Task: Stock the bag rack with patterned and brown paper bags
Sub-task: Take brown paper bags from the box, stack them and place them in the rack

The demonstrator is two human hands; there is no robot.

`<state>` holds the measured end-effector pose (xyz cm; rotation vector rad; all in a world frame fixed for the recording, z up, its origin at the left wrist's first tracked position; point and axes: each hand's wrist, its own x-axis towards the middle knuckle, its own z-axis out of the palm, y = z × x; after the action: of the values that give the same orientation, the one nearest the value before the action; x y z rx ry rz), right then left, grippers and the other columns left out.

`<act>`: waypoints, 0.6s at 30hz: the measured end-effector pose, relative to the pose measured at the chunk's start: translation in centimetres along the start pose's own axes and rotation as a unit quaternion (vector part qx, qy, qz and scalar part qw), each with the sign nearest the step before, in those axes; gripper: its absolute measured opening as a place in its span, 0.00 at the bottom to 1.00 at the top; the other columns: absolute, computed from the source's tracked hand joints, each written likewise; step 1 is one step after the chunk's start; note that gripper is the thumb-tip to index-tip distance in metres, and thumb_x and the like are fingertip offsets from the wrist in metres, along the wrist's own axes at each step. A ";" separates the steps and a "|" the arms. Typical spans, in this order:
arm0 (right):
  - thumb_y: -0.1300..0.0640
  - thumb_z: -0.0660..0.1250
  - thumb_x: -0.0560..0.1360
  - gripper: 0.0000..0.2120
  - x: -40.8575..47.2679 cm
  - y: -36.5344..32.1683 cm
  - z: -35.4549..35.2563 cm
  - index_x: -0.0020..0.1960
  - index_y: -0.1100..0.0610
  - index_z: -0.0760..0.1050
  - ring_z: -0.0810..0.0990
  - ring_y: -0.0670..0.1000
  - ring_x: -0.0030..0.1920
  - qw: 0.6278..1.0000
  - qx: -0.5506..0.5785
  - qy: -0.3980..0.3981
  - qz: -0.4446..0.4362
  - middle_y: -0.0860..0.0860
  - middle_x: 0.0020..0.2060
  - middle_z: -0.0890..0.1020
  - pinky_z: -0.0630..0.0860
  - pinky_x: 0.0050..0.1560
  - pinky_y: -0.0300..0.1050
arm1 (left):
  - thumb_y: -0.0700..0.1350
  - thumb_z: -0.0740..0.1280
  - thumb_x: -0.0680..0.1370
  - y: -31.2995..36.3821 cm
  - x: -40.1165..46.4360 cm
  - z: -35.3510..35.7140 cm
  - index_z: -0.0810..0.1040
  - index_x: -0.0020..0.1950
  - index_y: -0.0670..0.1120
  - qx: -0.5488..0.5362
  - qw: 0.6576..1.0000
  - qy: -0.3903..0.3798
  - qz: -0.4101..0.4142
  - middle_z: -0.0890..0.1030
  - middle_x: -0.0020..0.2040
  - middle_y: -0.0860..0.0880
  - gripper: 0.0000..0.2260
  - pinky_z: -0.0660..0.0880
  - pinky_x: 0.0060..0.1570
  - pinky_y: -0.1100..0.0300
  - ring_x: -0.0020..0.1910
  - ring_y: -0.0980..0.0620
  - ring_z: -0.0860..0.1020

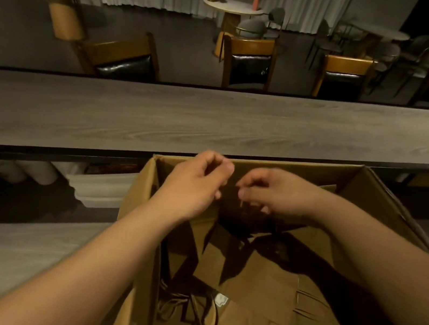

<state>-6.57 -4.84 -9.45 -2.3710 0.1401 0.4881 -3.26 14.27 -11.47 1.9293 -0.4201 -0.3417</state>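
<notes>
We see the cardboard box (277, 172) open on top. Its walls hem us in. The counter (158, 119) lies bare beyond.

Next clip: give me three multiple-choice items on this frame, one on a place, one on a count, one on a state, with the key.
1. Where are the brown paper bags?
A. Inside the cardboard box
B. On the wooden counter
C. On a round table

2. How many vases of flowers stand on the middle round table?
A. One
B. Two
C. Four

3. What state is the box in?
A. Taped shut
B. Open at the top
C. Crushed flat

Key: 1 A, the bags lie in the box under the left hand and right hand. 2 B, two vases show. 3 B, the flaps stand open.
</notes>
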 end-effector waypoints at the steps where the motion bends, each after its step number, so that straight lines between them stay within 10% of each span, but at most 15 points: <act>1: 0.49 0.70 0.81 0.10 1.2 1.7 0.1 0.62 0.45 0.78 0.84 0.47 0.50 0.998 -0.042 -0.039 0.021 0.46 0.49 0.84 0.80 0.54 0.46 | 0.57 0.63 0.83 -0.4 0.4 0.3 0.79 0.55 0.58 0.056 0.998 -0.004 -0.001 0.83 0.46 0.55 0.07 0.79 0.47 0.56 0.43 0.57 0.82; 10: 0.44 0.79 0.70 0.50 8.9 13.5 7.4 0.83 0.48 0.54 0.71 0.57 0.74 0.931 -0.279 -0.209 0.111 0.52 0.79 0.65 0.76 0.68 0.53 | 0.55 0.64 0.83 -0.9 1.8 0.1 0.79 0.52 0.58 0.167 0.985 -0.011 -0.040 0.83 0.45 0.55 0.05 0.80 0.45 0.58 0.44 0.56 0.82; 18: 0.43 0.80 0.68 0.43 9.3 16.0 8.8 0.79 0.42 0.65 0.70 0.54 0.73 0.905 -0.277 -0.296 0.125 0.47 0.74 0.71 0.70 0.72 0.55 | 0.56 0.64 0.83 -1.1 2.2 -0.3 0.78 0.53 0.59 0.175 0.981 -0.031 -0.071 0.84 0.45 0.54 0.05 0.81 0.44 0.58 0.42 0.57 0.82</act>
<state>-4.39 -10.67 -28.96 -2.6193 0.0233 1.5197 -0.97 13.93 -12.51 2.3046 -0.4031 -0.4443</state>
